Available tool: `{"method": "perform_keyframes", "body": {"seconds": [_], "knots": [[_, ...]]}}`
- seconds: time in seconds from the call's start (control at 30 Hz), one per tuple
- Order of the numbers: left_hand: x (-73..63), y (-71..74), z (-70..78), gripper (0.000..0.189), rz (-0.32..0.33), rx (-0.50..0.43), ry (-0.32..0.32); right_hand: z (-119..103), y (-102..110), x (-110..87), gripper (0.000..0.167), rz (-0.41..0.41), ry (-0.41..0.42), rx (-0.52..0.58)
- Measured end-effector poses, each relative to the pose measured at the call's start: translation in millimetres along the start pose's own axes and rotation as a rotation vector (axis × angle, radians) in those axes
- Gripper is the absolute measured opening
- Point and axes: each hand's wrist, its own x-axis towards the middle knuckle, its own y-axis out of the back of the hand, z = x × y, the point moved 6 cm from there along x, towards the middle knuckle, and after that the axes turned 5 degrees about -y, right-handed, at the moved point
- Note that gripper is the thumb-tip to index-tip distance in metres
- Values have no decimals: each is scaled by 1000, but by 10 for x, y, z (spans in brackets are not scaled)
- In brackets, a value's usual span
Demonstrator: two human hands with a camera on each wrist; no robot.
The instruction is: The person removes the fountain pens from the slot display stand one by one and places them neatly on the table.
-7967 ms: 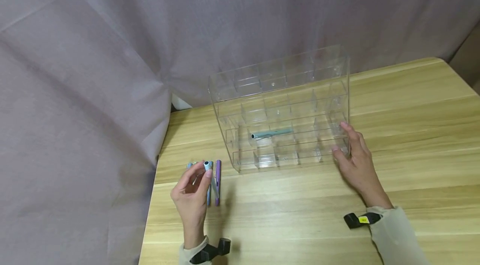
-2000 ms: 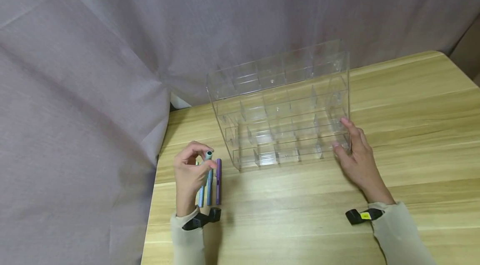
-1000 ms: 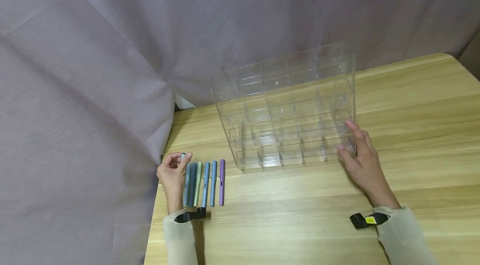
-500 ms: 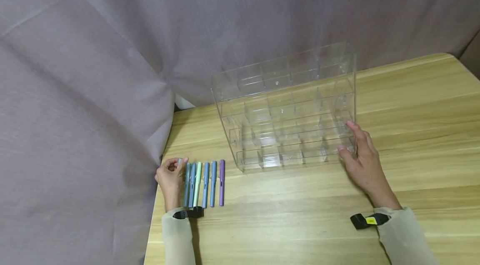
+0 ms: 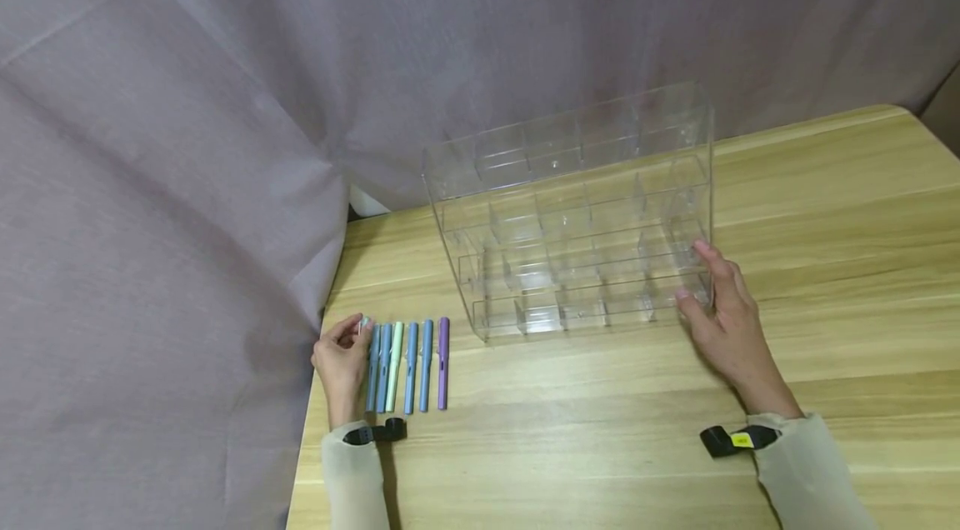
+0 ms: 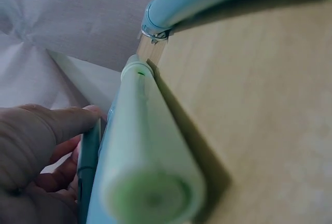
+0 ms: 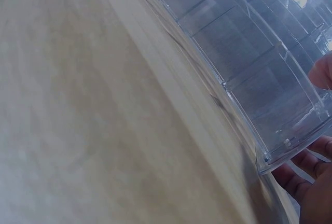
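Observation:
At the left end of a row of pens, my left hand (image 5: 343, 353) pinches a teal pen (image 6: 88, 175) between thumb and fingers, low over the table; the palm hides part of it. To its right lie several capped pens side by side, among them a pale green pen (image 5: 394, 367), a blue pen (image 5: 426, 367) and a purple pen (image 5: 443, 363). My right hand (image 5: 723, 330) grips the right side wall of a clear acrylic organizer (image 5: 577, 297), thumb on the inner side and fingers outside. Tiered compartments divide the organizer, and no pen shows in them.
The wooden table (image 5: 570, 430) ends at the left just beyond my left hand. A grey curtain (image 5: 187, 222) hangs along the left and the back, close behind the organizer.
The teal pen that lay in the organizer earlier is now in my left hand, which has moved left and down to the row's end. My right hand has kept its hold.

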Motion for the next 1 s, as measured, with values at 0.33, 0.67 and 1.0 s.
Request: {"method": "perform_keyframes", "body": {"seconds": [0.33,0.67,1.0], "knots": [[-10,-15,-25,24,-29,86,23,8,18,4,76,-2,-11,2],[1,-19,-40,26,-39,68,1,-2,16,12,76,4,-18,16],[-110,-23,123,29,-13,89,-104,-16,-27,19,76,15,6,9]]}}
